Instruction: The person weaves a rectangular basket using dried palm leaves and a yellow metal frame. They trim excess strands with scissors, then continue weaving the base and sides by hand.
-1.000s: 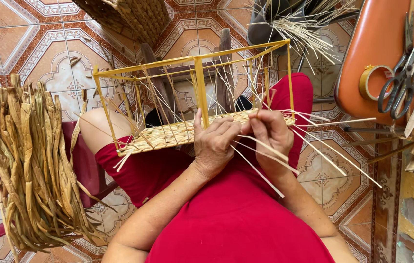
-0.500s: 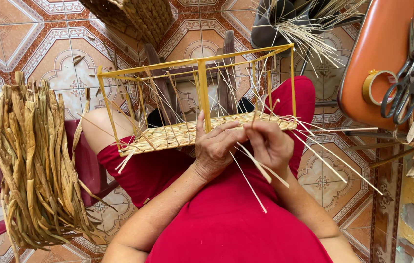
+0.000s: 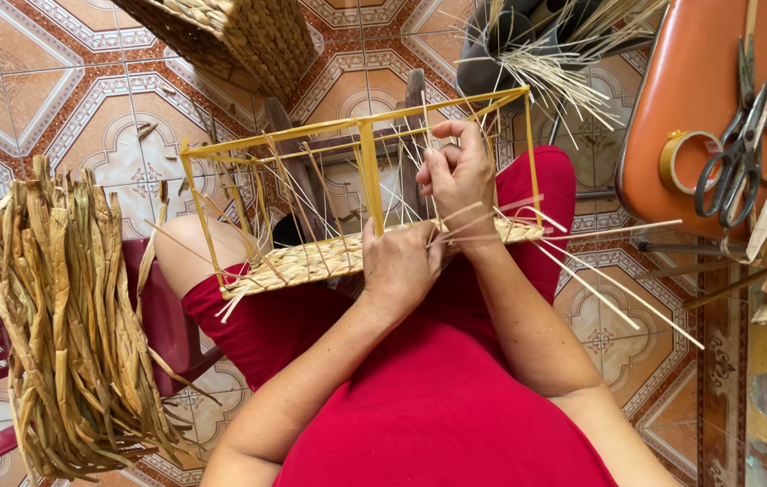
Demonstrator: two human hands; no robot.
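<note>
A yellow box-shaped wire frame (image 3: 367,176) rests on my lap, with a strip of woven straw (image 3: 311,261) along its near bottom edge and thin pale spokes sticking out. My left hand (image 3: 399,264) presses on the woven edge beside the frame's middle upright. My right hand (image 3: 458,169) is raised above the weave inside the frame, its fingers pinched on a thin straw strand (image 3: 469,219). Loose spokes (image 3: 616,307) fan out to the right over my knee.
A thick bundle of dried straw strips (image 3: 73,316) lies on a red plastic stool at left. A woven basket (image 3: 230,32) stands at the top. An orange seat (image 3: 690,99) at right carries scissors (image 3: 737,153) and a tape roll (image 3: 685,160). Thin reeds (image 3: 555,68) stand in a dark container.
My right hand has lifted from the woven edge up into the frame, pulling a strand with it. My left hand has stayed on the weave.
</note>
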